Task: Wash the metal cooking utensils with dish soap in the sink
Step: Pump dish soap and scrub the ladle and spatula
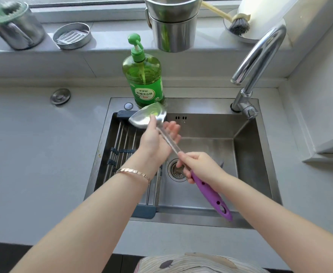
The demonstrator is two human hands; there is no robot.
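The metal spatula with a purple plastic handle [145,117] is held slantwise above the stainless steel sink [246,146], broad blade up at the far left near the back rim, handle down toward the near right. The right hand [199,167] is curled round it where the steel shaft meets the purple grip, and the perforated end of the handle sticks out below the hand. The left hand [155,140] lies against the shaft just under the blade; its fingers are spread and fairly straight beyond the shaft; its thumb stretches up onto the blade; it touches rather than clasps. The 2 hands are near each other along the 1 utensil, apart, not touching.

Just behind the blade, on the sink's back rim, stands the green dish soap bottle with a green pump [144,75]. The curved chrome faucet [260,56] rises from the back right corner. The round drain strainer [175,171] sits in the basin floor beneath the right hand. A draining rack of steel rods with dark blue end bars [122,144] spans the left part of the sink, partly under the left forearm. A thin gold-coloured bracelet [134,173] circles the left wrist.

The grey desk [23,154] surrounds the sink; a round steel cap [60,96] is set into it left of the bottle. On the windowsill behind stand 2 stacked steel cups [173,26], a shallow round steel tin [72,35], a blurred steel mug [15,26] at the far left, and a wooden-handled dish brush [238,22] at the right.
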